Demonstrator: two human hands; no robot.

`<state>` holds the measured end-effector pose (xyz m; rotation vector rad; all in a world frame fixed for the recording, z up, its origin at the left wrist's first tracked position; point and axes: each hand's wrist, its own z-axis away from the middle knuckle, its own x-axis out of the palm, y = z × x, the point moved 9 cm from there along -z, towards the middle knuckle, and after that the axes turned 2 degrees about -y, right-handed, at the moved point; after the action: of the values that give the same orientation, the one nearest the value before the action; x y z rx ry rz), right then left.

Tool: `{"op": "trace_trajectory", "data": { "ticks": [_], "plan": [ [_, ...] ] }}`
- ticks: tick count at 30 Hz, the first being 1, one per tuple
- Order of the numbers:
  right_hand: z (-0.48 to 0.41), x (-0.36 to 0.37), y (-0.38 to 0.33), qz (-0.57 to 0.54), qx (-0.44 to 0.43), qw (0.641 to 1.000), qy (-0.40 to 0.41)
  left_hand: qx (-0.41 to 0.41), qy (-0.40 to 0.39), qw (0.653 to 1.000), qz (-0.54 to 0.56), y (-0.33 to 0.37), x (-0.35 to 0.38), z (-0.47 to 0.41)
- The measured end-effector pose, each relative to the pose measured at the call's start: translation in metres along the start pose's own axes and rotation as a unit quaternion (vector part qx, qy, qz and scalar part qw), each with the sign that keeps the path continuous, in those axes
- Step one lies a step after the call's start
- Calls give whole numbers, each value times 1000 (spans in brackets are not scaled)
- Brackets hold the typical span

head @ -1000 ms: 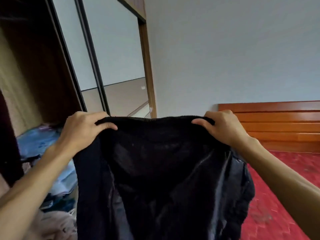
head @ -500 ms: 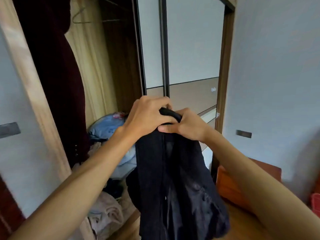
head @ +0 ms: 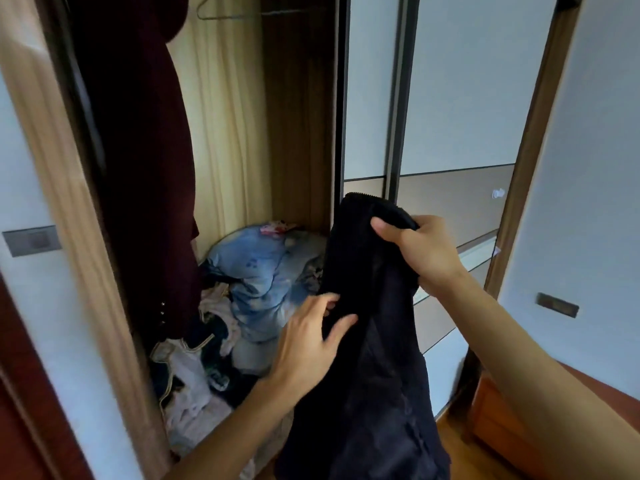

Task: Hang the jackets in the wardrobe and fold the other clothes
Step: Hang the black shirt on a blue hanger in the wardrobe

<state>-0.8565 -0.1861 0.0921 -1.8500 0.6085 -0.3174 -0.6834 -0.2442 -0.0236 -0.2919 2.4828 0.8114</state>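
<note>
black jacket [head: 374,375]; hangs vertical, collar up; right hand [head: 426,251] grips collar

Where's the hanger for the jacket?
The wire hanger is at the very top of the head view, left of centre, inside the open wardrobe. It is just right of the dark red coat and high above the black jacket.

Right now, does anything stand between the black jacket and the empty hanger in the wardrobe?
Nothing visible does. The wardrobe stands open; the dark red coat hangs left of the hanger, off the path of the black jacket.
</note>
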Motion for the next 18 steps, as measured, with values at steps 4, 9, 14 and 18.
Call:
{"op": "trace_trajectory", "data": {
  "ticks": [4,9,14,18],
  "plan": [
    [-11,-3,-9,-75,-26,997,-25,-35,-80,994,64,-21,52,-11],
    [-39,-46,-5,-152,-28,988,21,-71,-27,980,183,-13,70,-23],
    [-62,-106,15,-26,-63,998,-6,-92,59,989,104,-13,25,-54],
    [-69,-142,28,221,-135,966,3,-31,48,996,62,19,-10,-92]
  ]
}}
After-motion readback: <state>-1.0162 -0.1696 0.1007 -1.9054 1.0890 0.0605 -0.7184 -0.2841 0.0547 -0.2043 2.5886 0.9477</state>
